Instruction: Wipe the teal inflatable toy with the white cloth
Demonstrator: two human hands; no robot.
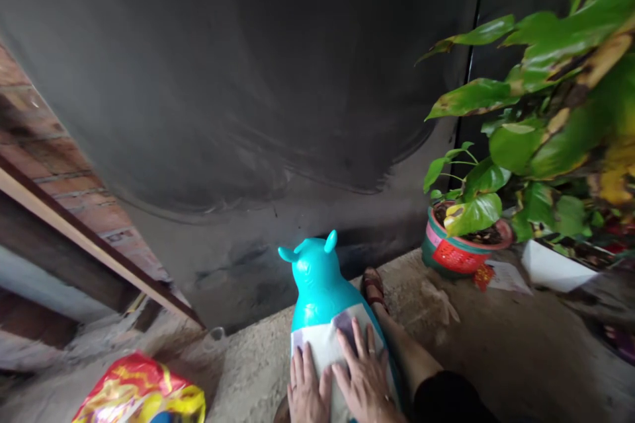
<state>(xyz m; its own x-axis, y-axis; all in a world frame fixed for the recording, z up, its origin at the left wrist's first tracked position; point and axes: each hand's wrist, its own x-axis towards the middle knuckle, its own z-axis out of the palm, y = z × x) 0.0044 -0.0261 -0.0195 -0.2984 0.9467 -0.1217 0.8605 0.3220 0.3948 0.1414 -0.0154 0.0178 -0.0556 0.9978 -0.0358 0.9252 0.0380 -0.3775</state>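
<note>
Fingers (357,344) of both hands are seen stretched out flat and released, grasping nothing. In the head view, the left hand (307,393) and the right hand (364,380) are laid side by side on a white cloth (322,344), and a ring is worn on one finger of the right hand. The cloth is spread over the back of a turquoise toy animal (317,284), which stands on the concrete floor (496,344) just in front of the person, its ears turned toward a dark wall (248,79). A bare leg with a sandal (373,287) is placed just beside the toy. A potted plant (459,248) stands to the right, well apart, and a red and yellow bag (139,393) lies at lower left.
</note>
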